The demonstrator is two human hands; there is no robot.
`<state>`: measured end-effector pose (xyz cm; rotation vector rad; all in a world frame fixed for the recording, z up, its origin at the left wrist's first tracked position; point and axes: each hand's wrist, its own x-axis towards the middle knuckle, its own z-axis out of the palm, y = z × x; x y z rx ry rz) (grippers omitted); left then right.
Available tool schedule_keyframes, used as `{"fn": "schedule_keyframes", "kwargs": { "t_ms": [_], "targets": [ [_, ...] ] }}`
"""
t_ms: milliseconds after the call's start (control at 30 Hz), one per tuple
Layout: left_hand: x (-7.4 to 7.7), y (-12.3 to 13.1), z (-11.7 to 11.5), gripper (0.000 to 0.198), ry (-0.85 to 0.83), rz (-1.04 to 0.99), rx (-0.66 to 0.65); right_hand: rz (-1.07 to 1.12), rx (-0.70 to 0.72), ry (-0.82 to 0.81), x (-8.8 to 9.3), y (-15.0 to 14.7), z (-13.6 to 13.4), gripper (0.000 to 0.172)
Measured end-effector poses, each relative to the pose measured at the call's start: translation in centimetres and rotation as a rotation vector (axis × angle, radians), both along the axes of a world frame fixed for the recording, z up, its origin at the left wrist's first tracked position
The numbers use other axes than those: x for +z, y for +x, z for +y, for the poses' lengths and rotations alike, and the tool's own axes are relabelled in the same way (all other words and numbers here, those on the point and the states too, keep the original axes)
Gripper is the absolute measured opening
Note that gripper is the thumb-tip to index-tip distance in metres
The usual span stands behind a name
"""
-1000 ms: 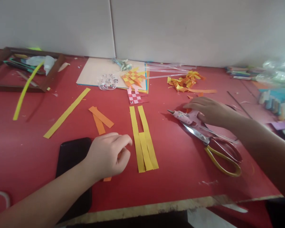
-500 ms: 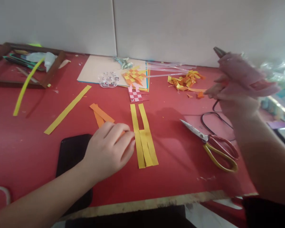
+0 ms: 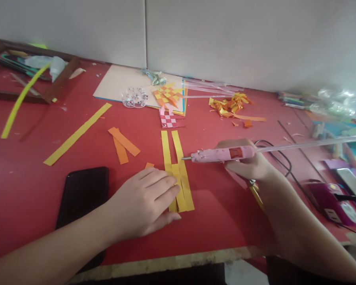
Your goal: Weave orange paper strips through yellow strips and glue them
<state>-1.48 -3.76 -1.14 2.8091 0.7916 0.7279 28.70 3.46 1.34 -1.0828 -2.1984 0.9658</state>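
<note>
The right hand has brought the pink glue gun, clamped in its fingers, to the yellow strips near the front edge of the tabletop; the left hand now lies over them, thumb apart from its fingers, so both converge there.

Landmark: strip set, on surface. Left hand across its near part. Left of it: crossed strips, then single strip; phone left and nearer. Behind it: paper fish, then sheet stack. Right of it: glue gun in right hand; scrap pile behind-right; socket block far right.
</note>
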Motion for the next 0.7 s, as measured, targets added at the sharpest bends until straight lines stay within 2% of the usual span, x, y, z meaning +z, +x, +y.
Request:
{"fn": "schedule_keyframes", "kwargs": {
  "t_ms": [100, 300, 500, 700],
  "targets": [
    [0.0, 0.0, 0.1, 0.043, -0.033, 0.025, -0.034, 0.017, 0.057, -0.024, 0.1, -0.6, 0.1, 0.009],
    [-0.4, 0.2, 0.1, 0.044, -0.051, 0.019, -0.045, -0.043, 0.089, 0.082, -0.2, -1.2, 0.3, 0.008],
    [-0.4, 0.2, 0.1, 0.047, -0.050, 0.037, -0.017, -0.054, 0.165, 0.163, -0.5, -1.8, 0.4, 0.014],
    [-0.4, 0.2, 0.1, 0.051, -0.057, 0.063, 0.040, -0.062, 0.173, 0.198, -0.8, -2.1, 0.4, 0.018]
  ]
}}
